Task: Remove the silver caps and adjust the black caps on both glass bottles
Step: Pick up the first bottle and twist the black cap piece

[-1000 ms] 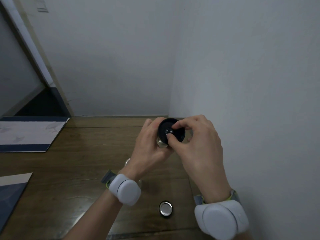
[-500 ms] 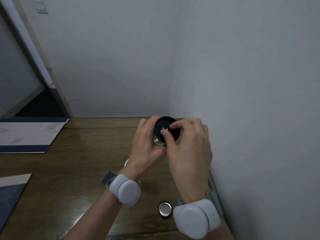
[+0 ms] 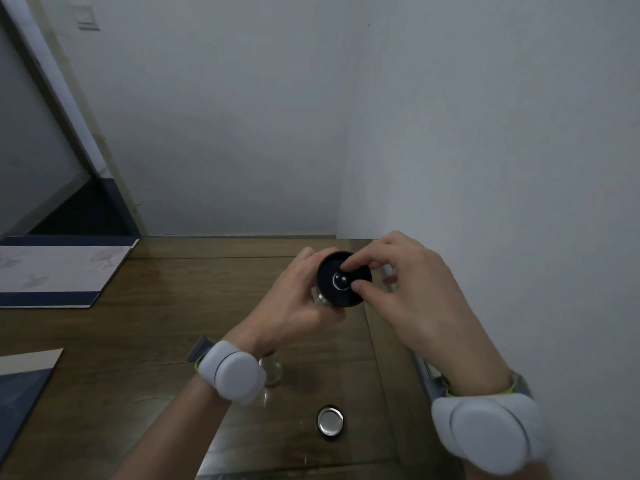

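Fingers of my right hand [image 3: 412, 299] have shifted over the last second: earlier they were bunched low over the middle of the black cap [image 3: 344, 279], and now forefinger and thumb are spread a little and pinch the small round knob at its centre, with the wrist swung back out to the right. I read that as a fresh grip partway through turning, so the black cap on this bottle is being adjusted and is not finished yet. My left hand [image 3: 294, 303] is curled round the glass bottle [image 3: 320, 296] just under the cap and holds it up off the table [image 3: 145, 327], tipped toward me so the cap's face looks at the camera. That cap is a flat, dark, glossy disc with a pale ring round the knob; only a sliver of clear glass shows below it beside my left fingers. One silver cap [image 3: 330, 420] lies on the table below and between my wrists, so that removal looks done. Behind my left wrist another clear glass bottle [image 3: 272, 370] stands on the table, mostly hidden; I cannot tell what caps it has.
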`<state>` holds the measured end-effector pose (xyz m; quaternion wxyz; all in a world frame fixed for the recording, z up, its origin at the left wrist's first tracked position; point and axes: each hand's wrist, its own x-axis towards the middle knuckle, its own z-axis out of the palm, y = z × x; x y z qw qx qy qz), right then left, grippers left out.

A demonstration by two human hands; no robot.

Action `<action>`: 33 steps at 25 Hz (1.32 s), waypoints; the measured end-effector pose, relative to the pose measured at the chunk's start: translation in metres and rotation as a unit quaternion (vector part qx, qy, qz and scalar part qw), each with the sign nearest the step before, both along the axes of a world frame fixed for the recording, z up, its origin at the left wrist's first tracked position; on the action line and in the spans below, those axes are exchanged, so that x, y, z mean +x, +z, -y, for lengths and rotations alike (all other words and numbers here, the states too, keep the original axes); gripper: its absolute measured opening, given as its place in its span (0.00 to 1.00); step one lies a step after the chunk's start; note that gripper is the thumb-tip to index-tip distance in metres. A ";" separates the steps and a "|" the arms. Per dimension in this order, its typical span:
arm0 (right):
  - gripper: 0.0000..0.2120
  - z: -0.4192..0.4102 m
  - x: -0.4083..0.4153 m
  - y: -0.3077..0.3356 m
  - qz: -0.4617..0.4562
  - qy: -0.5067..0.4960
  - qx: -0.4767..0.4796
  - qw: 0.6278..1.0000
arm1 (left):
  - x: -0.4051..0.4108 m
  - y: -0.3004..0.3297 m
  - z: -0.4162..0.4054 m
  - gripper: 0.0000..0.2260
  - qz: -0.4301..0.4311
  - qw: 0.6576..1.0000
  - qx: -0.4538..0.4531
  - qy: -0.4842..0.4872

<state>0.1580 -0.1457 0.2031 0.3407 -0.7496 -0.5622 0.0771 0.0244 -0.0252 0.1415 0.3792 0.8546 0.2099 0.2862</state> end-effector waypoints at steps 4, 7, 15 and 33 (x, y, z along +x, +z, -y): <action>0.11 0.002 0.001 0.000 -0.033 0.003 -0.007 0.999 | -0.001 0.000 0.003 0.18 -0.006 1.000 -0.001 -0.010; 0.10 0.001 0.002 0.001 -0.062 0.001 -0.008 0.998 | 0.000 0.000 0.005 0.19 -0.004 1.000 0.000 0.001; 0.08 0.003 0.003 -0.001 -0.126 -0.004 0.016 0.992 | 0.003 0.000 0.009 0.19 0.014 1.000 0.014 0.017; 0.07 -0.003 -0.004 -0.004 -0.169 -0.072 0.043 0.982 | 0.010 -0.001 0.012 0.18 0.061 0.995 0.009 0.073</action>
